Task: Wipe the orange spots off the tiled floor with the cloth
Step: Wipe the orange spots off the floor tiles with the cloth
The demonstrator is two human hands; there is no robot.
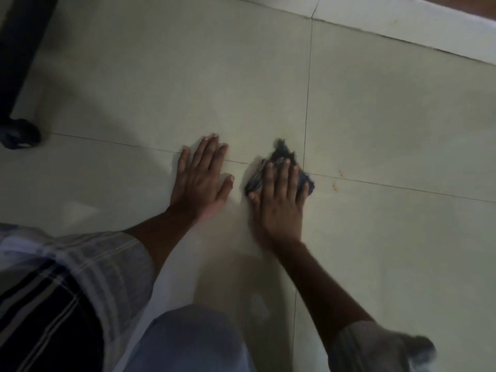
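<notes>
A: Where does the crumpled dark blue cloth point(279, 167) lie?

B: On the pale glossy tiled floor point(161, 76), right at the crossing of the grout lines point(304, 167). The right hand point(279, 202) lies flat on top of it, fingers straight and a little spread, pressing it down; cloth shows beyond the fingertips and at both sides.

A: And the small orange spots point(337, 179)?

B: Just to the right of that crossing, along the grout line, close to the cloth's edge but not under it.

A: The left hand point(201, 178)?

B: Left of the crossing, palm down on the bare tile with fingers straight, across the grout line, holding nothing. It lies near the cloth, not touching it.

A: Anything else?

B: Far left of the crossing stands a black furniture leg point(21, 57) with a rounded foot. A striped light sleeve point(94, 264) covers the left arm.
</notes>
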